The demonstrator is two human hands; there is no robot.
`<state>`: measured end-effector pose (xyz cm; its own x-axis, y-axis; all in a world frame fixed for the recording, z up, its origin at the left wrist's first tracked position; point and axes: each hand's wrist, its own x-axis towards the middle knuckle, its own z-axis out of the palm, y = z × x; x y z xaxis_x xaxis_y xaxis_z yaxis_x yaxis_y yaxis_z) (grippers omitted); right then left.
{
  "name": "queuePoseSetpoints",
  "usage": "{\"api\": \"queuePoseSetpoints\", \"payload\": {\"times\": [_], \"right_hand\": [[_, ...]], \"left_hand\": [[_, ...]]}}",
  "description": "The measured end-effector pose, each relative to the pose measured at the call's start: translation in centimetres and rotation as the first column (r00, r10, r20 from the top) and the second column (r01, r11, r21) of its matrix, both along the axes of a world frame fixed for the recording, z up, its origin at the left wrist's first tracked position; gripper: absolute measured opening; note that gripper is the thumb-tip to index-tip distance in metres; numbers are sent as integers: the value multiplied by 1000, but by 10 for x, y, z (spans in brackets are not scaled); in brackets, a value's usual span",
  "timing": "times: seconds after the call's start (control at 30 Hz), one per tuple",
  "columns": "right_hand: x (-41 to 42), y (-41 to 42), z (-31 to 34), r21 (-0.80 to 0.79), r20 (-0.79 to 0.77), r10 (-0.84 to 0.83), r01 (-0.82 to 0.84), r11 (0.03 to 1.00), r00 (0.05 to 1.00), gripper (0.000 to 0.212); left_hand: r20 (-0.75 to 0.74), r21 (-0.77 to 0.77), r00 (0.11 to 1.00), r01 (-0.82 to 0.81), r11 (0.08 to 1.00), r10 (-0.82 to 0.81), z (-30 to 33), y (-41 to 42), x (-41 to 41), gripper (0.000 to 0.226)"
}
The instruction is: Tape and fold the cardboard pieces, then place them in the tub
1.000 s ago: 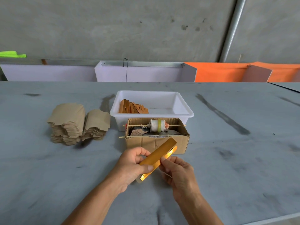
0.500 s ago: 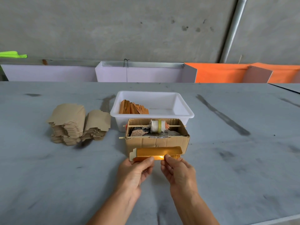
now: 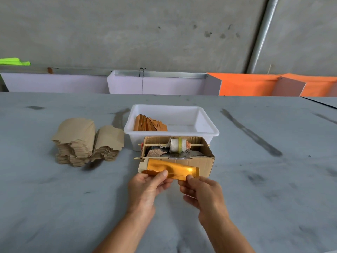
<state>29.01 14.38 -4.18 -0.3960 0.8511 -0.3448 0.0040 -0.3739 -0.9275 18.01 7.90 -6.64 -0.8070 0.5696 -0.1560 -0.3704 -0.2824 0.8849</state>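
Both forearms reaching in from the near edge, meeting low over the desk (image 3: 255, 189). Left hand (image 3: 145, 187) grasping the gold cardboard piece (image 3: 171, 169) near its left end, thumb on top, fingers curled beneath. Right hand (image 3: 202, 192) pinching the piece's lower right edge, thumb tip on the gold face. Fingers under the piece hidden; elbows cut off by the frame. Hard to tell whether any tape is on the piece.

Piece held level, long side left to right, shiny gold-orange face up, plain brown tab showing at its left end. Just beyond the grip, an open cardboard box (image 3: 204, 164) with a tape roll (image 3: 177, 145) on a stick. Behind that, the white tub (image 3: 209, 125) holding finished gold pieces (image 3: 149, 124). Left of the grip and further out, a stack of flat brown blanks (image 3: 80, 141).
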Motion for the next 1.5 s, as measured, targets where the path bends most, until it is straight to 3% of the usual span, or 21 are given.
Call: {"api": "queuePoseSetpoints", "payload": {"times": [0.07,0.17,0.23,0.33,0.47,0.57,0.7,1.0,1.2,1.5], "right_hand": [[2,8,3,325,202,-133,61,944,970,12],[4,22,19,713,264,-308,30,701,914,15],[-5,36,30,801,335,-283,-114,588,899,18],[-23,60,40,770,581,-278,-406,491,765,23],[-40,83,42,572,814,-257,-645,506,520,26],[-49,91,41,438,885,-137,-697,568,445,29],[-55,92,42,391,861,-14,-644,657,509,21],[-62,97,40,402,804,-19,-521,753,594,36],[-67,91,37,446,771,-73,-454,771,633,47],[-70,95,34,410,771,-34,-455,791,636,40]], "left_hand": [[-30,13,999,-17,1000,17,0,0,-4,8],[-71,6,997,-20,1000,21,1,-3,-8,9],[-79,-6,997,-19,1000,19,-1,-4,-8,9],[-75,-14,997,-13,1000,12,-4,-4,-5,9],[-78,-8,997,0,1000,0,-7,-4,-5,9],[-86,2,996,-2,1000,2,-8,-3,-9,7],[-77,12,997,0,1000,1,-9,-2,-13,7],[-68,21,998,11,1000,-9,-1,2,-9,8],[-85,10,996,2,1000,-1,0,0,-7,9],[-106,-16,994,7,1000,-8,-2,0,-5,9]]}}
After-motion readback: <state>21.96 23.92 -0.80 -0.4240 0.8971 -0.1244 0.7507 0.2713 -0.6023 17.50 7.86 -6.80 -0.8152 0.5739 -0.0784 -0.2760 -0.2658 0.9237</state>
